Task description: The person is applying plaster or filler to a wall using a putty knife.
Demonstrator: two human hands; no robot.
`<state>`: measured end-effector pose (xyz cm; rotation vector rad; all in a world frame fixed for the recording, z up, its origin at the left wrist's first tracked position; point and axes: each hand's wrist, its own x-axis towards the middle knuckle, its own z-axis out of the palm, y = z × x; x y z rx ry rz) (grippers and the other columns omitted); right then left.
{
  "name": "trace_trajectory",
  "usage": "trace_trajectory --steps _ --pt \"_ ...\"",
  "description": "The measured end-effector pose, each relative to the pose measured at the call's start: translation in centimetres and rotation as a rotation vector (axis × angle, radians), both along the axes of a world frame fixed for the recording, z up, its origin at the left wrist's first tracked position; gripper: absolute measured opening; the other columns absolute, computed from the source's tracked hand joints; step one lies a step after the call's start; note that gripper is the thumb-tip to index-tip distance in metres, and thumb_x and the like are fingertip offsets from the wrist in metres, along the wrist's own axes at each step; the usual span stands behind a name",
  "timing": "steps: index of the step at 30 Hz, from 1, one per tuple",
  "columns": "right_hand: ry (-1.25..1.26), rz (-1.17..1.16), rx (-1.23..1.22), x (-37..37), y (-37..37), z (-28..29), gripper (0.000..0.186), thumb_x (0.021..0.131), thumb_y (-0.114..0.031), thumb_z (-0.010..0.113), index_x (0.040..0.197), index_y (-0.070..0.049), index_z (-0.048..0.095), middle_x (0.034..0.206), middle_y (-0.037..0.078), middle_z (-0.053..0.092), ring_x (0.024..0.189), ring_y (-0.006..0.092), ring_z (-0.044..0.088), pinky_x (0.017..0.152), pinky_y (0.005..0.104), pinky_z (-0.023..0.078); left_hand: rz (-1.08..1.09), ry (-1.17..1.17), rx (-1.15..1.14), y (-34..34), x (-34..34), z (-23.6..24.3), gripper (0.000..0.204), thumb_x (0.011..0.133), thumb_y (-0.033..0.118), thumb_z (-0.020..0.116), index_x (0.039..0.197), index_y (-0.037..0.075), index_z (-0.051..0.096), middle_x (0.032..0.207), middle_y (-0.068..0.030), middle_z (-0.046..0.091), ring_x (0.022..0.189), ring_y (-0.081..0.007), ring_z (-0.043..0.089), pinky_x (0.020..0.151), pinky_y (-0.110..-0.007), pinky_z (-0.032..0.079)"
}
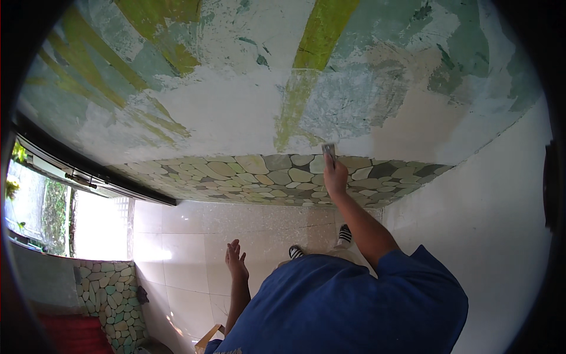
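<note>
Clock dial centred on view. Blue shirt [354,307] nearest, approx 5 o'clock. L hand [236,259] at 7, raised over floor [188,248], fingers released & loosely apart. R hand [336,177] at 3, arm extended, fingers grasping scraper [329,151]; its blade end points up, approx 2 o'clock, at lower edge of patchy wall [236,106], just above stone band [277,174]; contact w/ wall: can't tell. Wall fills 12: wht, pale grn & yellow-grn patches. Striped sandals [296,252] btwn 4 & 6, on floor below band. Bright doorway [100,218] farthest, approx 9.
</note>
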<state>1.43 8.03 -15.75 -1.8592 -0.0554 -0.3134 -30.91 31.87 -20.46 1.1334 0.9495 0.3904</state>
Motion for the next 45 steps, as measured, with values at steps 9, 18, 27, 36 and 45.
trace_trajectory --steps 9,18,27,36,45 --pt "0.031 -0.084 0.082 2.3 -1.6 0.3 0.050 0.091 -0.038 0.054 0.063 0.003 0.054 0.050 0.014 0.048 0.047 0.0263 0.049 0.050 0.0406 0.037 0.029 0.015 -0.012 0.2 -0.6 -0.3 0.055 0.093 0.052 0.042 0.126 0.009 0.050 0.135 -0.0087 0.047 0.132 -0.0287 0.033 0.098 -0.046 0.031" --pt "0.058 -0.149 -0.116 0.1 -3.3 -2.4 0.047 0.091 -0.037 0.054 0.066 0.002 0.058 0.049 0.014 0.047 0.046 0.0256 0.048 0.051 0.0393 0.039 0.004 0.014 0.002 0.5 -0.4 -0.2 0.056 0.093 0.052 0.043 0.127 0.008 0.049 0.136 -0.0095 0.046 0.133 -0.0296 0.032 0.099 -0.048 0.031" --pt "0.133 -0.132 0.115 1.2 -3.1 -0.7 0.052 0.091 -0.042 0.051 0.067 0.002 0.061 0.053 0.016 0.054 0.053 0.0338 0.056 0.053 0.0438 0.040 -0.030 0.007 0.020 0.7 0.3 0.0 0.056 0.093 0.052 0.043 0.126 0.008 0.050 0.136 -0.0098 0.046 0.132 -0.0303 0.033 0.099 -0.048 0.031" --pt "-0.109 -0.204 -0.038 3.2 -2.9 0.5 0.050 0.091 -0.040 0.053 0.065 0.002 0.060 0.052 0.016 0.052 0.052 0.0355 0.054 0.053 0.0453 0.040 -0.019 0.035 0.013 0.6 0.2 -0.2 0.057 0.093 0.052 0.042 0.126 0.007 0.049 0.135 -0.0103 0.047 0.133 -0.0304 0.031 0.100 -0.049 0.030" --pt "-0.069 -0.207 -0.163 -0.6 -4.1 -2.2 0.051 0.092 -0.036 0.054 0.058 0.002 0.052 0.047 0.007 0.047 0.042 0.0171 0.049 0.044 0.0354 0.037 -0.018 0.014 0.017 0.6 1.0 0.4 0.057 0.092 0.053 0.043 0.127 0.007 0.049 0.135 -0.0101 0.047 0.133 -0.0301 0.032 0.100 -0.048 0.030"
